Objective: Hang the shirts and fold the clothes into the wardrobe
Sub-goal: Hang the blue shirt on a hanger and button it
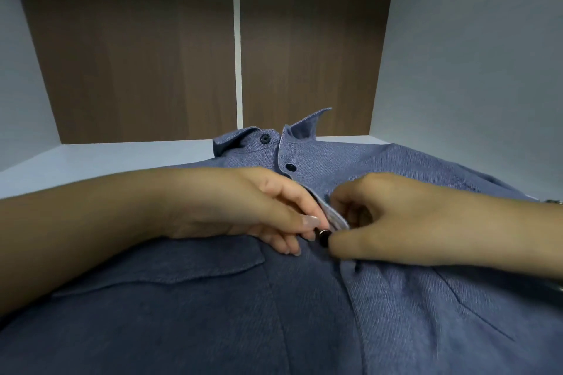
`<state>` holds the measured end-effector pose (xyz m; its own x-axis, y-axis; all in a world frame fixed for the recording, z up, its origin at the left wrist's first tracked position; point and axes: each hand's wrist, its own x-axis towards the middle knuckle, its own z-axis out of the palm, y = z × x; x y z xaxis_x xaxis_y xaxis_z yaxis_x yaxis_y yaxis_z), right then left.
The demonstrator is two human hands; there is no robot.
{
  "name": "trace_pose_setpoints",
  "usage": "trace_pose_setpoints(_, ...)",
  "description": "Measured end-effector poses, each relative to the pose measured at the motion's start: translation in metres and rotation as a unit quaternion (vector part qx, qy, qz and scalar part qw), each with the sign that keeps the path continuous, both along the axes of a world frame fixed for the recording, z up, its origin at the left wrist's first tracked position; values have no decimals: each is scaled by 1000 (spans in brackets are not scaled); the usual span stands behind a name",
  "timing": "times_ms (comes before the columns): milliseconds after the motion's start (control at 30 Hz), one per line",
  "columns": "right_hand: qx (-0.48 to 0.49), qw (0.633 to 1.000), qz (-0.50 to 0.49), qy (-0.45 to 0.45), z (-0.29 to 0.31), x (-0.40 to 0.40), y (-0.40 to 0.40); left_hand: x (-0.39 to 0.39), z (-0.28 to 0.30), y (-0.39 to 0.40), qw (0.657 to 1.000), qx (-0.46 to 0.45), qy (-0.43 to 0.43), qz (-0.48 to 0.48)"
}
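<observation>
A blue denim-like shirt (213,313) lies front up on the white shelf (91,158) inside the wardrobe, collar pointing away from me. Its top two dark buttons are fastened. My left hand (259,210) pinches the shirt's left placket edge beside a third dark button (323,236). My right hand (390,219) pinches the opposite placket edge, thumb against that button. A chest pocket flap (182,268) shows below my left forearm.
The wardrobe's brown wooden back panel (137,55) is split by a white vertical strip (237,39). Pale side walls (472,55) close in left and right. Bare white shelf shows to the left of the collar.
</observation>
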<state>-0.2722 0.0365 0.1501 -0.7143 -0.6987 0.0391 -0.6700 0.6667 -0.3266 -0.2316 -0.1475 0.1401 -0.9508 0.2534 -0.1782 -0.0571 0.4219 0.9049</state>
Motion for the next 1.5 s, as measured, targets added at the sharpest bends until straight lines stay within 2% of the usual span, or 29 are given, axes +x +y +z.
trace_pose_setpoints(100,-88,990,-12,-107,-2,-4,6,0,-3,5,995,-87,42,31)
trace_pose_setpoints(200,-171,960,-25,-219,-6,-7,14,0,-5,11,986,-143,71,49)
trace_pose_setpoints(267,-218,941,-35,-256,-8,-7,19,0,-5,15,980,-170,79,58)
trace_pose_setpoints(467,-254,930,-29,-266,-12,-5,19,-3,-1,19,969,-229,62,66)
trace_pose_setpoints(733,-246,929,-24,-276,-11,-7,21,1,1,19,961,-261,82,42)
trace_pose_setpoints(867,-278,917,-20,-286,-15,-6,22,0,-1,19,977,-186,47,90)
trace_pose_setpoints(1033,-329,886,-6,-326,-18,-6,21,-1,-3,19,992,6,-13,125)
trace_pose_setpoints(1200,-367,825,-4,-429,-15,-12,22,2,-4,15,981,136,-48,132)
trace_pose_setpoints(1267,-354,828,-9,-436,-15,-13,19,2,-4,15,975,166,-57,134)
trace_pose_setpoints(1500,-317,877,-31,-359,-17,-6,5,0,-6,14,970,195,-63,131)
